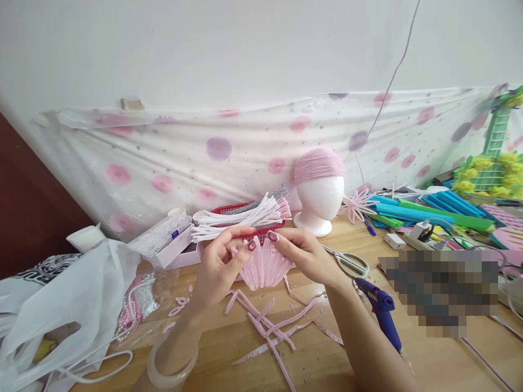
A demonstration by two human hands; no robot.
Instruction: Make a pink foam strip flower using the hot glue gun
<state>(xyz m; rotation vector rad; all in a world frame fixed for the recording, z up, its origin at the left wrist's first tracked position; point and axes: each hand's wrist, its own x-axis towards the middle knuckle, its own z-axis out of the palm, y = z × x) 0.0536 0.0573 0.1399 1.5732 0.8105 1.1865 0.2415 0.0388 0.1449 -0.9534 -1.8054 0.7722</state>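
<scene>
A fan-shaped piece made of pink pipe cleaners (263, 265) is held up over the table between my two hands. My left hand (224, 261) pinches its upper left part between thumb and fingers. On the other side my right hand (300, 250) grips the upper right part, its thumb lying on the front. Below the piece, loose pink pipe cleaners (267, 321) are strewn over the wood, with a measuring tape (269, 343) among them. Just behind my hands, white pipe cleaners (237, 218) lie in bundles over a red basket (229, 207).
A white foam head (321, 198) with a pink wrapped cap stands behind. To the right lie scissors (351, 264), a blue glue gun (379, 313) and blue and green pipe-cleaner bundles (412, 209). At left are a white bag (81, 294) and a clear bead box (161, 234).
</scene>
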